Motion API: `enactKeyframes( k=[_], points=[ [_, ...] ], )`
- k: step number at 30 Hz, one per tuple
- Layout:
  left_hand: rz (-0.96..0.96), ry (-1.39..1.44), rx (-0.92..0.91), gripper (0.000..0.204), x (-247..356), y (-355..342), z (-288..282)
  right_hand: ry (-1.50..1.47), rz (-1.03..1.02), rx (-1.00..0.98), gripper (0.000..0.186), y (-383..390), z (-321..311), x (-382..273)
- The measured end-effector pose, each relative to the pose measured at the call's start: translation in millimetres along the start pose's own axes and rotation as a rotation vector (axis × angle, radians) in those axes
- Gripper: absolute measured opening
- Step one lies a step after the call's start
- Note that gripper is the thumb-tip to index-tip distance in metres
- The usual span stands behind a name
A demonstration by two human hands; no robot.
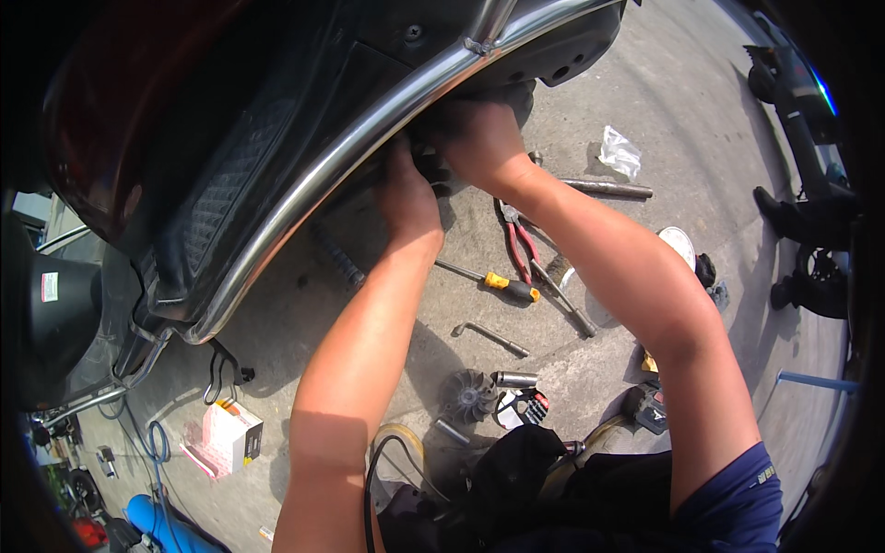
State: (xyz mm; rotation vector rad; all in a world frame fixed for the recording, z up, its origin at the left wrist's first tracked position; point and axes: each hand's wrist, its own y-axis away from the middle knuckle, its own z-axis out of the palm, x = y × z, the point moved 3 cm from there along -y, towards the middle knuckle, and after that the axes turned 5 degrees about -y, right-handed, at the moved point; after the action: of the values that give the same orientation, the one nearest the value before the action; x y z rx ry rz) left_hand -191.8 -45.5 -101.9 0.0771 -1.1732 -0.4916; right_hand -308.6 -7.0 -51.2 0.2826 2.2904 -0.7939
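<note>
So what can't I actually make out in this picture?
- Right hand: in the head view, its fingers and anything they hold are lost in shadow under the vehicle.
- Left hand: head view, most fingers hidden by that same shadow.
- Vehicle: head view, its upper part is cut off by the top edge.
- Blue cylinder: head view, cut off by the lower edge.

The scooter (pixel 355 69) has a dark red body panel (pixel 88 138), a black side panel (pixel 235 175) with a fine mesh-like pattern and a shiny silver guard rail (pixel 304 187). The pliers (pixel 523 251) are red-handled, the screwdriver (pixel 512 288) yellow-and-black-handled. The sleeve (pixel 733 488) is navy, the near-left cylinder (pixel 157 518) bright blue, the box (pixel 226 438) white and pinkish red, the concrete floor (pixel 673 101) grey.
</note>
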Motion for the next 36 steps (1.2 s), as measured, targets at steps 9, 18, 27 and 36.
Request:
enactKeyframes(
  k=[9,18,27,36],
  points=[
    [0.019,-0.004,0.023,0.033,8.0,8.6,4.8,0.059,-0.059,-0.07,0.023,-2.6,-4.3,-3.6],
    [0.06,-0.003,0.01,0.039,4.9,1.9,4.1,0.172,-0.082,-0.059,0.023,-1.0,-0.7,-5.8],
    [0.003,-0.067,-0.008,0.043,6.6,3.7,0.7,0.156,-0.016,-0.031,0.022,-1.0,-1.1,-11.2],
    [-0.003,-0.049,-0.048,0.051,-3.7,-9.5,2.5,0.138,-0.091,-0.056,0.023,-2.3,-3.8,-6.8]
  ],
)
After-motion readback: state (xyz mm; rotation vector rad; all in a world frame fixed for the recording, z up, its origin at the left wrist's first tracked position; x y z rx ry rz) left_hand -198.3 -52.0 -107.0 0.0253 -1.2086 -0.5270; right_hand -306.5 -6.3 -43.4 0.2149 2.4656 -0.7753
